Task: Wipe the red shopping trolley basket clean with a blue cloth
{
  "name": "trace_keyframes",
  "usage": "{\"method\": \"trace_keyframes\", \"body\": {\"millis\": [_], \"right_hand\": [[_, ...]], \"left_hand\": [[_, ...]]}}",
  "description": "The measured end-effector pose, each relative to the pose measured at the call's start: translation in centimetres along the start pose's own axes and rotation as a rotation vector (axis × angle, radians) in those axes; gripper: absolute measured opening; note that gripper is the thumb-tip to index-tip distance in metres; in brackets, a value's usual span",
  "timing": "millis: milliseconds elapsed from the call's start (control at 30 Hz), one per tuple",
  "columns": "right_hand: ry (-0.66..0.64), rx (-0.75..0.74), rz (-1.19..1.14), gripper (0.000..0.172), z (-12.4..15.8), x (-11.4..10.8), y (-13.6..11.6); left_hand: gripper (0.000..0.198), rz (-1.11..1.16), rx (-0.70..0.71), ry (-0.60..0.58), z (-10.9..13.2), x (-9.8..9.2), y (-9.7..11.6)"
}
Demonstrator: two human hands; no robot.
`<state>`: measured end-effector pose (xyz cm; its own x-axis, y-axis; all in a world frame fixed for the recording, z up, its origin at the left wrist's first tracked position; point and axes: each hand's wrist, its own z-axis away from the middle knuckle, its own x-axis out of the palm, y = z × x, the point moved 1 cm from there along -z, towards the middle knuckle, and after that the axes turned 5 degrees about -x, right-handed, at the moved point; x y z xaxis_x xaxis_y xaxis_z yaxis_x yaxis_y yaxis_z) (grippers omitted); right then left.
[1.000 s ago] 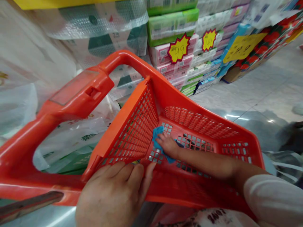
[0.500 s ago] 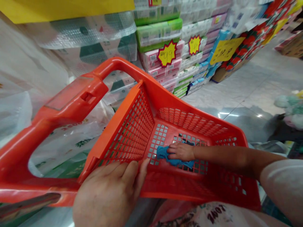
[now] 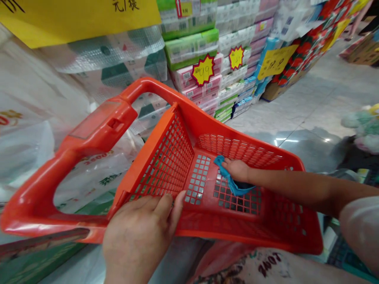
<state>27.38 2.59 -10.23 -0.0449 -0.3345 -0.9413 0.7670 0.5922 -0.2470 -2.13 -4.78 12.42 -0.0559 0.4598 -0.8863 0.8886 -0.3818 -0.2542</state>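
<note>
A red plastic shopping basket point(image 3: 204, 225) with perforated walls and a long handle point(image 3: 94, 122) lies before me, its opening facing up. My left hand point(image 3: 142, 228) is closed over the near rim at the handle end, fingers reaching inside. Down inside the basket, my right hand point(image 3: 237, 169) presses a blue cloth point(image 3: 232, 181) near the far side of the floor grid. The fingers are bunched on the cloth, and part of it trails toward the near side.
Stacked tissue packs point(image 3: 192, 47) with price tags stand beyond the basket. A large yellow sign point(image 3: 79, 23) hangs at upper left. Plastic-wrapped packs point(image 3: 32, 106) lie beside the handle. Grey tiled floor point(image 3: 308, 106) stretches to the right, with cardboard boxes point(image 3: 361, 51) farther off.
My right hand has moved the blue cloth across the basket floor toward the far wall. My left hand still grips the rim. The view has shifted slightly.
</note>
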Motion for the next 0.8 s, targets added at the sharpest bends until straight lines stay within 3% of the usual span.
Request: {"method": "trace_keyframes", "body": {"millis": [67, 133, 267, 400, 467, 533, 633, 733, 800], "right_hand": [[0.029, 0.027, -0.043, 0.026, 0.1, -0.2, -0.3], [0.036, -0.046, -0.127, 0.019, -0.1, 0.3, -2.0], [0.151, -0.148, -0.312, 0.021, -3.4, 0.4, -5.9], [0.489, 0.004, -0.469, 0.015, -9.3, -4.1, -6.6], [0.719, 0.094, -0.547, 0.026, -12.0, -7.4, -7.0], [0.991, 0.085, -0.667, 0.037, -13.9, -10.0, -8.1], [1.274, 0.056, -0.868, 0.048, -15.3, -10.9, -11.2], [1.246, 0.175, -0.987, 0.051, -14.8, -8.7, -14.5], [1.131, 0.037, -0.991, 0.042, -13.6, -8.0, -15.8]], "left_hand": [[0.044, -0.002, -0.005, 0.006, 0.0, 0.1, 0.0], [0.044, -0.009, -0.019, 0.012, -0.1, 0.1, 0.2], [0.041, -0.011, -0.026, 0.048, -0.2, -0.2, 0.5], [0.032, 0.111, 0.019, 0.165, 0.0, -1.4, -0.4], [0.018, 0.172, -0.016, 0.235, 0.0, -2.1, -1.3], [0.003, 0.119, -0.119, 0.257, -0.1, -2.2, -2.1], [0.023, -0.085, -0.263, 0.16, -0.5, -1.4, -2.4], [0.036, -0.206, -0.347, 0.044, -0.5, -0.5, -2.1], [0.037, -0.229, -0.358, 0.013, -0.4, -0.3, -1.9]]}}
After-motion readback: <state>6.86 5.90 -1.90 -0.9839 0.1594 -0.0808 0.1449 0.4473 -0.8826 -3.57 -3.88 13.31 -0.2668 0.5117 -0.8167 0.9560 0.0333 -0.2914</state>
